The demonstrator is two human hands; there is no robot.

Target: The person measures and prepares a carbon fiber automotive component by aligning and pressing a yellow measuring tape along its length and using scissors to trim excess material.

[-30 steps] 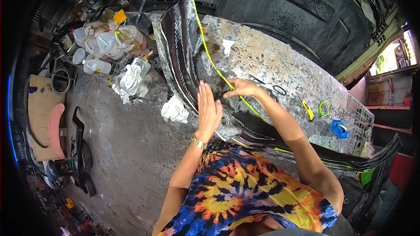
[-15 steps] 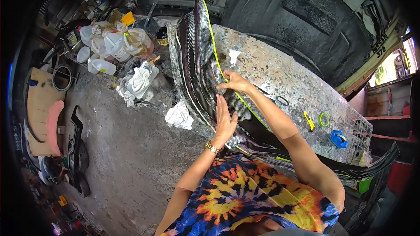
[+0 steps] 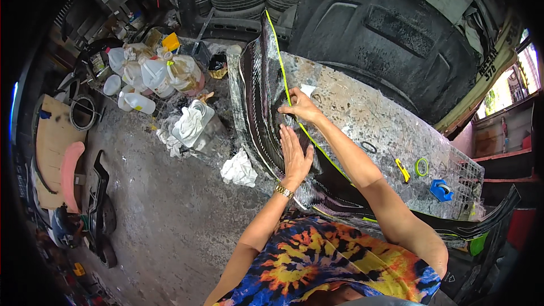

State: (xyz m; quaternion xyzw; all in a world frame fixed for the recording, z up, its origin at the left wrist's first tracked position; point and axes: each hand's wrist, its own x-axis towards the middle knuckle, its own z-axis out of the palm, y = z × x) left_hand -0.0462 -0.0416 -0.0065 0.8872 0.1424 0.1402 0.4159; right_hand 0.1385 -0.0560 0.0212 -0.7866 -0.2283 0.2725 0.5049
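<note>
Black, glossy woven carbon-fibre cloth [image 3: 266, 73] lies along a long curved mould, with a thin yellow-green tape strip [image 3: 278, 51] down its right edge. My left hand [image 3: 295, 156] rests on the cloth, palm down and fingers stretched, below the other hand. At the taped edge, my right hand [image 3: 304, 106] has its fingers curled over the strip and its thumb against the cloth; the fingertips are partly hidden. A pale strip of the mould [image 3: 238, 99] shows along the left side of the cloth.
The stained worktable [image 3: 351, 113] bears a yellow cutter [image 3: 402, 170], a green tape roll [image 3: 421, 166] and a blue tape dispenser [image 3: 440, 190]. White rags [image 3: 238, 169] lie left of the mould. Plastic jugs [image 3: 156, 73] stand farther left. A dark car hood [image 3: 374, 39] leans behind.
The view has shifted, so the whole scene sits slightly lower. My left hand's fingers are a bit more spread on the cloth; my right hand stays at the taped edge.
</note>
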